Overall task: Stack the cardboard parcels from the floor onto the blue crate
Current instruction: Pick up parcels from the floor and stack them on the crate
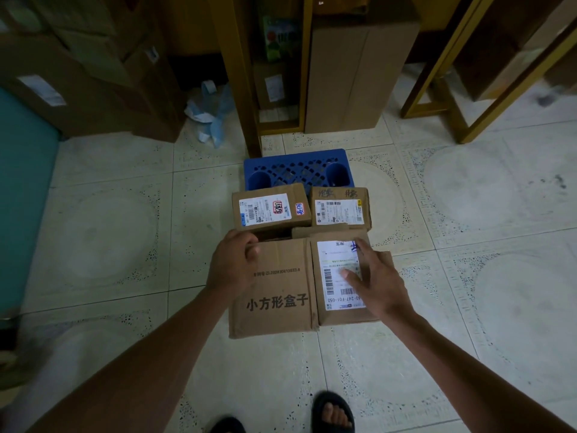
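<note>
Landmark: blue perforated plastic crate on the pale tiled floor, upside down by the look of the round recesses.

Two small brown cardboard parcels sit at the crate's near edge, side by side: one with a white label and red stamp on the left, one with handwriting above its label on the right. Cannot tell whether they rest on the crate or just in front.

Nearer than those: large brown cardboard box with black printed characters, and touching its right side a parcel with a long white barcode label.

Left hand: fingers curled over the large box's far-left top edge, gripping it. Right hand: fingers spread flat on the barcode-label parcel, pressing, not wrapped.

Behind the crate: tall brown carton beside a yellow-framed shelf. Crumpled blue-white plastic back-left of it.
</note>
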`<state>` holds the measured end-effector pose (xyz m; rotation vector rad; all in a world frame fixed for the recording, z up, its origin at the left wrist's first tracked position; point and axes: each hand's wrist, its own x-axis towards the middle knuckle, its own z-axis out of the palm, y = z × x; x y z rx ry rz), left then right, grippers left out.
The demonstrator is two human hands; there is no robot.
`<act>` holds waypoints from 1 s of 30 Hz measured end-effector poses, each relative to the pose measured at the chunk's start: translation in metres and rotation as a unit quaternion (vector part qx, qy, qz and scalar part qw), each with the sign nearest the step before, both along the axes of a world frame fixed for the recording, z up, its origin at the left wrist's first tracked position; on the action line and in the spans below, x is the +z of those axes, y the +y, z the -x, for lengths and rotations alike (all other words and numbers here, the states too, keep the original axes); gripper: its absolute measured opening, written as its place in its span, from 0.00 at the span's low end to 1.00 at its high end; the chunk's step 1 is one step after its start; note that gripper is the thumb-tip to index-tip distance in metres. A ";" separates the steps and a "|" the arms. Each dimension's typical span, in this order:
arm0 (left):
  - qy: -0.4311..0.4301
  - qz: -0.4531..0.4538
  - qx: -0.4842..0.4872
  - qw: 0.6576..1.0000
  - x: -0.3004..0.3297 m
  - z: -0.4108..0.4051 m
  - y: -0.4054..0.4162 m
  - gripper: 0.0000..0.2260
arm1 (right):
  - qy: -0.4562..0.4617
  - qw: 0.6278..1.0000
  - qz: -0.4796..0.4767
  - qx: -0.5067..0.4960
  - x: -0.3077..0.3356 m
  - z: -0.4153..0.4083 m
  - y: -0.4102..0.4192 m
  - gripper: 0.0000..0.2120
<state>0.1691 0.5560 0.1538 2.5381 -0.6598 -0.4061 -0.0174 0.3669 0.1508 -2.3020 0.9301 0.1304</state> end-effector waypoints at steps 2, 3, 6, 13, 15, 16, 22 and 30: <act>0.001 -0.006 0.001 1.000 0.002 0.000 -0.002 0.05 | -0.001 1.000 -0.019 -0.003 0.000 0.000 -0.001 0.32; 0.001 -0.009 0.000 1.000 0.003 -0.001 -0.003 0.04 | -0.002 1.000 -0.026 -0.003 -0.002 0.000 -0.003 0.32; -0.002 -0.017 0.005 1.000 0.006 -0.001 -0.008 0.04 | -0.002 1.000 -0.030 0.006 -0.004 0.002 -0.009 0.33; 0.048 -0.021 0.039 0.998 0.016 -0.012 -0.015 0.03 | -0.005 1.000 -0.017 -0.018 0.007 -0.002 -0.024 0.31; 0.064 -0.012 0.043 0.997 0.019 -0.018 -0.017 0.05 | -0.009 0.999 -0.016 -0.047 0.010 -0.011 -0.031 0.29; 0.068 -0.004 0.051 0.996 0.019 -0.023 -0.019 0.06 | -0.006 0.998 -0.012 -0.053 0.011 -0.017 -0.035 0.28; 0.058 -0.020 0.049 0.997 0.003 -0.080 -0.034 0.16 | 0.003 0.996 0.012 -0.087 0.003 -0.067 -0.072 0.23; 0.024 -0.182 -0.173 0.968 -0.065 -0.135 -0.059 0.49 | 0.063 0.996 0.030 -0.049 -0.062 -0.130 -0.113 0.27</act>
